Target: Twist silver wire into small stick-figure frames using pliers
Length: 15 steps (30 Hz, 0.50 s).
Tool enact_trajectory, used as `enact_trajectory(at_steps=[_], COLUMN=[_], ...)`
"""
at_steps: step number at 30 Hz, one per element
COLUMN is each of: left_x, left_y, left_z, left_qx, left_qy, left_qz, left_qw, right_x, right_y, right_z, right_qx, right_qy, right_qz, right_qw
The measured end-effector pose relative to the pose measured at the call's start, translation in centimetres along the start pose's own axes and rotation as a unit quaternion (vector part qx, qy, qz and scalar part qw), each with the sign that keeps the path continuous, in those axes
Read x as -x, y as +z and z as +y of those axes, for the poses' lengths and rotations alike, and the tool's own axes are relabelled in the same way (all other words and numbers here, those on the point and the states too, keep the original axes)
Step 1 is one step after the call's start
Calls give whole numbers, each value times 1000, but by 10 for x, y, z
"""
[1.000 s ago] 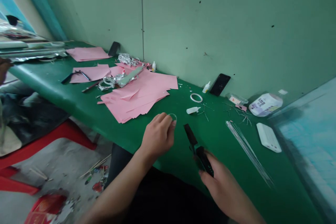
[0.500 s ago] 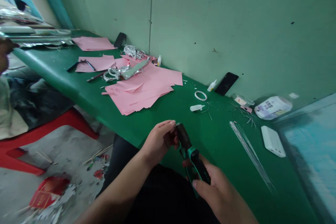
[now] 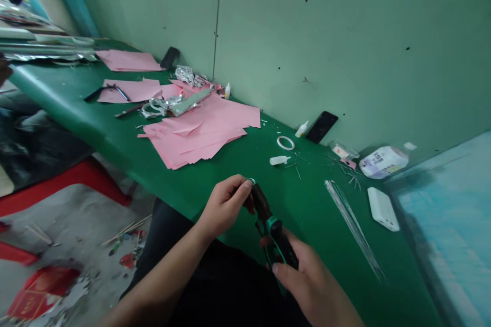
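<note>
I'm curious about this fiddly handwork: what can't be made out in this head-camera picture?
- Head view: the tip of the green-handled pliers, hidden by the left hand.
- Head view: most of the small wire ring, hidden by the fingers.
- Head view: the print on the white packet, too small to read.
- Head view: the other person's hand, cut off by the left edge.

Green table [image 3: 320,204], pink paper sheets [image 3: 192,138]

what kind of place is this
Looks like a small craft or hand-assembly workshop: a green-topped workbench, loose pink paper sheets, thin wire rods, and pliers in the right hand.
</note>
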State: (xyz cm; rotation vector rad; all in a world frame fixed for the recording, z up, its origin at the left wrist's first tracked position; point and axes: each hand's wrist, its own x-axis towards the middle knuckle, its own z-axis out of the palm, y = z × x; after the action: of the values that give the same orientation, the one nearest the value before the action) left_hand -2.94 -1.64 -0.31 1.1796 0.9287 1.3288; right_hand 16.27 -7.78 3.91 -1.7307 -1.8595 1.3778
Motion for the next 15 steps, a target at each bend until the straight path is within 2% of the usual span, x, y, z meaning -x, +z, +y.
enact_trajectory(at_steps=[5,9,12,15], left_x=[-2,-5,-7,-9], left_y=[-4,-9,-15,-20], left_z=[-3,-3,3,14], left_qx=[-13,-44,-140,-279], left_qy=[18,7,48,131], left_qz=[-24,-44,-58,-77], left_qw=[999,998,987,948], right_x=[1,-1,-2,-3], right_y=[-2,1,3,3], right_z=[-1,2,4,6], right_qx=[-5,2,8,3], right_qy=[-7,-32,-48,-44], right_qz=[2,13,20,23], right_qw=[1000,999,999,999])
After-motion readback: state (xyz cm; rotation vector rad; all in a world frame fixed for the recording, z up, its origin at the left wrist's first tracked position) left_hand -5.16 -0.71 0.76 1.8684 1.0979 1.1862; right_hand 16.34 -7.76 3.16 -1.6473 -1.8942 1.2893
